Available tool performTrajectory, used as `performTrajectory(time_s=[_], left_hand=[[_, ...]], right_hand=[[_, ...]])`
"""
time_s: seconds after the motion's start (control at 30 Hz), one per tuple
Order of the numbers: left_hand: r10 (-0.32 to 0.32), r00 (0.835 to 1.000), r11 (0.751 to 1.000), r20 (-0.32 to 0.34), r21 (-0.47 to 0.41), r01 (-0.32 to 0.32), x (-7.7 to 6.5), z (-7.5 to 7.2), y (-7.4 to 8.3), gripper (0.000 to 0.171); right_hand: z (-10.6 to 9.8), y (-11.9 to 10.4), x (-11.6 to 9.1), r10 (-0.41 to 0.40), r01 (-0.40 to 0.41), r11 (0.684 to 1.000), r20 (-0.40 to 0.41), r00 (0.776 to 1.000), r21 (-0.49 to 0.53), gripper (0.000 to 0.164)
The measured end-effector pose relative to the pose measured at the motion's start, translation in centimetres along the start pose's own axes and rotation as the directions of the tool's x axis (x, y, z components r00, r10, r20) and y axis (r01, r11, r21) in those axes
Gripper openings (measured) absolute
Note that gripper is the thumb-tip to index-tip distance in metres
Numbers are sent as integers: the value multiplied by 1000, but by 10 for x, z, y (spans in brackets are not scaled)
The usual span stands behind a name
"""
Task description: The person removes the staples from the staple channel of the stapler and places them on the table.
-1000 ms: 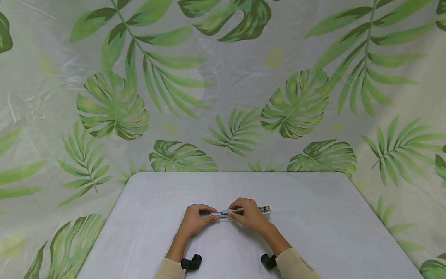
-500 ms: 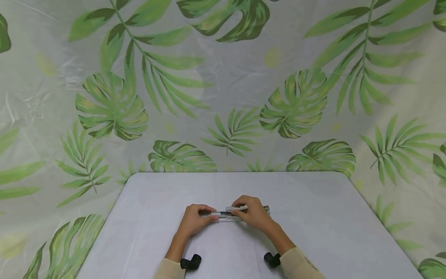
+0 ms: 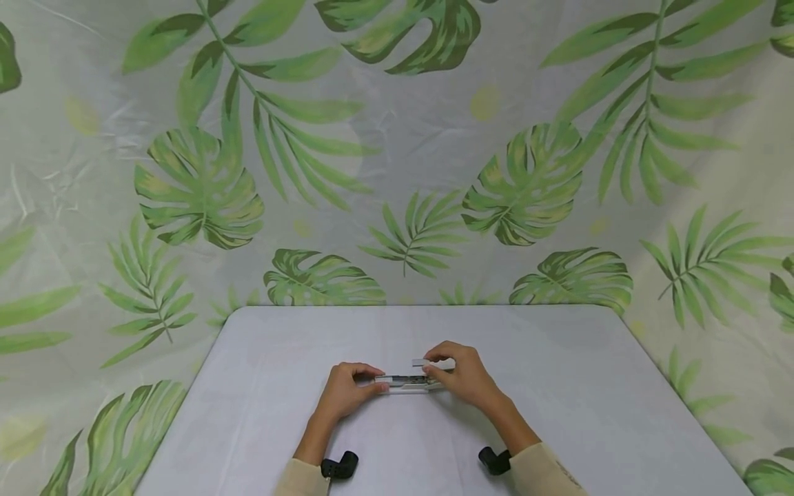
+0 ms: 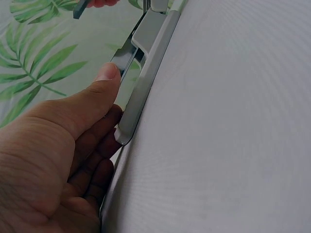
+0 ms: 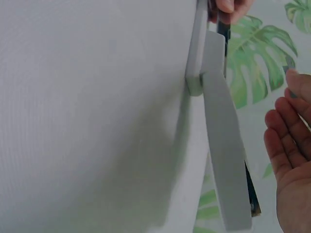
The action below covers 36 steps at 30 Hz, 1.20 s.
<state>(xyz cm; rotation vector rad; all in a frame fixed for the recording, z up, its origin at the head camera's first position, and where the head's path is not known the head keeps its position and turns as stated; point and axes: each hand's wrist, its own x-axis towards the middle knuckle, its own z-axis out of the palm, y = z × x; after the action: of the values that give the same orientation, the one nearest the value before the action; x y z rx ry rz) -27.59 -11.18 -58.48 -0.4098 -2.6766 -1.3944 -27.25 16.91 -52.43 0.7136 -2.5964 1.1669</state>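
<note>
A light grey stapler (image 3: 402,390) lies across the white table, its parts swung open, with a dark metal channel along it. My left hand (image 3: 349,394) pinches its left end; in the left wrist view the thumb (image 4: 108,72) presses on the metal part, with fingers curled by the base's tip. Just above the stapler, my right hand (image 3: 462,372) pinches a slim grey strip that looks like a row of staples (image 3: 420,362), apart from the channel. In the right wrist view, the stapler's pale handle (image 5: 223,131) slants away from the base.
A white cloth covers the table (image 3: 279,344). Behind it hangs a leaf-patterned curtain (image 3: 409,158). Black wrist cameras (image 3: 340,466) sit at both cuffs.
My right hand has drawn rightward and upward, lifting the grey strip off the stapler's channel. The left hand has stayed in place on the left end.
</note>
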Motion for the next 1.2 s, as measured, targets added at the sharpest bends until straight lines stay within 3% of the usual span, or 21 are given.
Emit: performTrajectory(time_s=[0.77,1.2], left_hand=[[-11,1000,1000,11,-4,11,-1,-1,1,22],[7,1000,1000,4,10,-7,0,1,-2,23]], right_hand=[[-39,10,-13,28,-33,998,-82,996,-54,18],[-59,16,-21,-18,8,996,-117,993,-85,18]])
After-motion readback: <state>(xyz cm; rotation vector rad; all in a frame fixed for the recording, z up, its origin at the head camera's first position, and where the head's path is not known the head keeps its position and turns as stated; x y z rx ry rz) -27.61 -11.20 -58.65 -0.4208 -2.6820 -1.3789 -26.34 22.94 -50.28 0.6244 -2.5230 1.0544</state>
